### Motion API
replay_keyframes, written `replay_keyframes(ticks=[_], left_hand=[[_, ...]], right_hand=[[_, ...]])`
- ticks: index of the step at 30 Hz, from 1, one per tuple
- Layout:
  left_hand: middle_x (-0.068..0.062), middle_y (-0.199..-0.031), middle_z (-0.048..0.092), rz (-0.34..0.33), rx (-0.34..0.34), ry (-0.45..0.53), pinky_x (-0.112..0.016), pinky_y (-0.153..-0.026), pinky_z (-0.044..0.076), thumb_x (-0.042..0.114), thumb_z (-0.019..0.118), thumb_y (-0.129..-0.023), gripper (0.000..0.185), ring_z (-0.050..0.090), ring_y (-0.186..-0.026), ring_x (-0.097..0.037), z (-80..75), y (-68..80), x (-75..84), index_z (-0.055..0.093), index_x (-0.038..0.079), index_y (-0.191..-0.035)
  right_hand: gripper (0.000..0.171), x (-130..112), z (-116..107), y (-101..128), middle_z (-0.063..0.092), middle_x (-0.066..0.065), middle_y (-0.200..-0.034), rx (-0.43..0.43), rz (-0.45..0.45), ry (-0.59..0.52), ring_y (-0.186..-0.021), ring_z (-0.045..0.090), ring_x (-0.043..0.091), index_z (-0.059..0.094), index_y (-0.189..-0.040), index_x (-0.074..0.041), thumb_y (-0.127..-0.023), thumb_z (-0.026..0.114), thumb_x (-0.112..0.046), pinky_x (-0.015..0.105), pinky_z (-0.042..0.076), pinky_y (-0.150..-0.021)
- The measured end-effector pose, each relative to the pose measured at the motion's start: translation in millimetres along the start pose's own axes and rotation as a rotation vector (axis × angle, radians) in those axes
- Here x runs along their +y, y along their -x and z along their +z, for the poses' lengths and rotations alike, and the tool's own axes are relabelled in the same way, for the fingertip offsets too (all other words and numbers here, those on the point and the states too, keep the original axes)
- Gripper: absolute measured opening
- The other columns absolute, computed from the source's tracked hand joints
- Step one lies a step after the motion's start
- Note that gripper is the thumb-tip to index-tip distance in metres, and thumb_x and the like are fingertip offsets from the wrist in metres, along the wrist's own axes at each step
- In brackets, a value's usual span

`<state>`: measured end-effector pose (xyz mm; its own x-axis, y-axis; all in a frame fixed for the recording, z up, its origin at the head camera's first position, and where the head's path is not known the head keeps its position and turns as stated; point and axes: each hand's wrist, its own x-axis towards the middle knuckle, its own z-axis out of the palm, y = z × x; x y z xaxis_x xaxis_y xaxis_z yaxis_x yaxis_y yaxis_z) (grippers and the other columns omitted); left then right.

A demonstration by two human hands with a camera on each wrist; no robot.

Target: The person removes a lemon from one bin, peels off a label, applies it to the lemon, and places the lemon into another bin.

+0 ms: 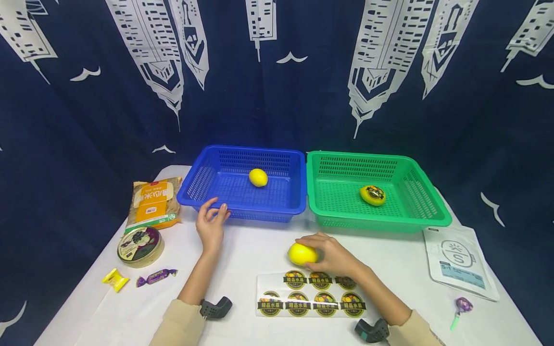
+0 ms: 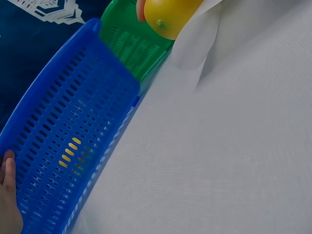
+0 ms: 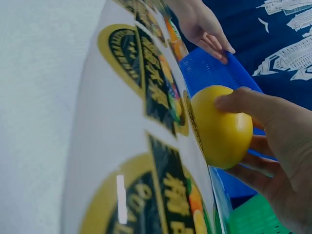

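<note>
Landmark: the blue basket (image 1: pixel 242 185), at the back of the white table (image 1: pixel 242 250); every place below is told from it.
Right hand (image 1: pixel 335 255): in front of the blue basket and a little toward the green one, fingers curled round a lemon (image 1: pixel 302 253) that sits on or just above the tabletop; which of the two I cannot tell from the head view.
Left hand (image 1: pixel 211 225): fingers relaxed and spread, fingertips on the blue basket's near rim at its left corner, holding nothing.
Sticker sheet (image 1: pixel 313 300): nearer the person than the basket, just behind the held lemon, some label places already bare.
Other lemons: one plain lemon inside the blue basket (image 1: pixel 258 177); one bearing a label inside the green basket (image 1: pixel 378 192), which touches the blue basket's right side.
Risk, rolling: the lemon is round and smooth, so a loosened grip would likely let it roll off toward the table edge.
Risk, sheet: the hand lies close over the sheet, and a dragged wrist could crease or shift it.
Risk, basket: the light basket may slide if the left fingertips push the rim.
</note>
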<state>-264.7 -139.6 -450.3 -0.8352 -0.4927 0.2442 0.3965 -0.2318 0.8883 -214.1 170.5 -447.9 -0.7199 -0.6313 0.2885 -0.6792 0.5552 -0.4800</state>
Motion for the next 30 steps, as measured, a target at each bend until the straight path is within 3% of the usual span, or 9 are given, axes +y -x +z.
replay_keyframes(ticks=[4,7,12,14,16,19,21,25,30], left_hand=[[-0.013,-0.073,0.059,-0.017,-0.049,-0.008,-0.031,-0.072,0.055,0.001,0.067,-0.083,0.038,0.066,-0.069,-0.016,-1.7,-2.0,3.6,0.052,-0.010,-0.116],[-0.020,-0.078,0.060,-0.002,-0.095,-0.107,-0.029,-0.069,0.055,0.007,0.066,-0.085,0.041,0.066,-0.066,-0.015,-3.9,-1.4,7.9,0.051,-0.004,-0.121],[-0.011,-0.075,0.063,0.223,-0.110,-0.476,-0.017,-0.053,0.051,0.019,0.063,-0.089,0.040,0.059,-0.058,-0.009,-2.4,19.3,15.3,0.047,0.002,-0.122],[-0.005,-0.074,0.062,0.311,-0.209,-0.556,-0.018,-0.053,0.049,0.018,0.063,-0.089,0.033,0.057,-0.061,-0.011,0.7,32.1,14.9,0.051,0.003,-0.115],[-0.001,-0.077,0.064,0.325,-0.408,-0.558,-0.020,-0.058,0.051,0.017,0.066,-0.087,0.026,0.058,-0.067,-0.012,2.7,45.6,10.7,0.059,0.005,-0.108],[0.007,-0.084,0.065,0.193,-0.736,-0.567,-0.023,-0.066,0.053,0.025,0.069,-0.084,0.026,0.060,-0.073,-0.009,0.2,65.4,0.6,0.064,0.013,-0.107],[0.009,-0.087,0.064,0.101,-0.888,-0.603,-0.022,-0.068,0.053,0.032,0.069,-0.083,0.032,0.060,-0.074,-0.006,-3.6,76.5,-5.7,0.065,0.014,-0.110],[0.010,-0.084,0.063,0.042,-1.033,-0.702,-0.021,-0.065,0.051,0.037,0.071,-0.079,0.039,0.058,-0.072,-0.004,-8.6,88.8,-9.5,0.066,0.012,-0.109],[0.015,-0.078,0.061,0.066,-1.074,-0.765,-0.021,-0.069,0.049,0.036,0.075,-0.075,0.034,0.055,-0.073,-0.004,-8.3,92.5,-8.7,0.071,0.014,-0.100]], right_hand=[[0.059,2,2,1,0.059,0.002,-0.122,0.008,-0.005,-0.019,-0.114,0.051,0.021,0.058,-0.124,-0.010,-0.070,0.079,-0.024,0.043,0.041,-0.098],[0.059,4,4,2,0.059,0.003,-0.122,0.024,-0.008,-0.019,-0.113,0.051,0.020,0.058,-0.125,-0.010,-0.071,0.078,-0.023,0.042,0.042,-0.097],[0.060,6,8,6,0.058,0.003,-0.123,0.053,-0.026,0.002,-0.112,0.051,0.020,0.054,-0.129,-0.011,-0.075,0.076,-0.026,0.043,0.043,-0.095],[0.061,6,8,7,0.058,0.003,-0.124,0.076,-0.036,0.013,-0.112,0.051,0.019,0.054,-0.129,-0.011,-0.075,0.076,-0.027,0.042,0.044,-0.095],[0.061,5,7,10,0.057,0.001,-0.125,0.101,-0.042,0.022,-0.114,0.049,0.018,0.053,-0.130,-0.012,-0.075,0.075,-0.027,0.042,0.043,-0.096],[0.062,1,5,16,0.054,0.000,-0.128,0.148,-0.045,0.022,-0.117,0.047,0.018,0.051,-0.132,-0.012,-0.076,0.074,-0.029,0.045,0.041,-0.097],[0.061,-2,4,20,0.053,-0.001,-0.129,0.195,-0.044,0.017,-0.118,0.046,0.018,0.050,-0.132,-0.013,-0.078,0.073,-0.028,0.047,0.040,-0.097],[0.055,-11,1,28,0.056,-0.001,-0.125,0.332,-0.050,-0.001,-0.114,0.049,0.019,0.053,-0.130,-0.013,-0.079,0.072,-0.019,0.042,0.042,-0.096],[0.044,-20,0,30,0.063,0.002,-0.110,0.466,-0.141,-0.061,-0.102,0.055,0.018,0.062,-0.117,-0.008,-0.075,0.072,-0.002,0.023,0.042,-0.094]])
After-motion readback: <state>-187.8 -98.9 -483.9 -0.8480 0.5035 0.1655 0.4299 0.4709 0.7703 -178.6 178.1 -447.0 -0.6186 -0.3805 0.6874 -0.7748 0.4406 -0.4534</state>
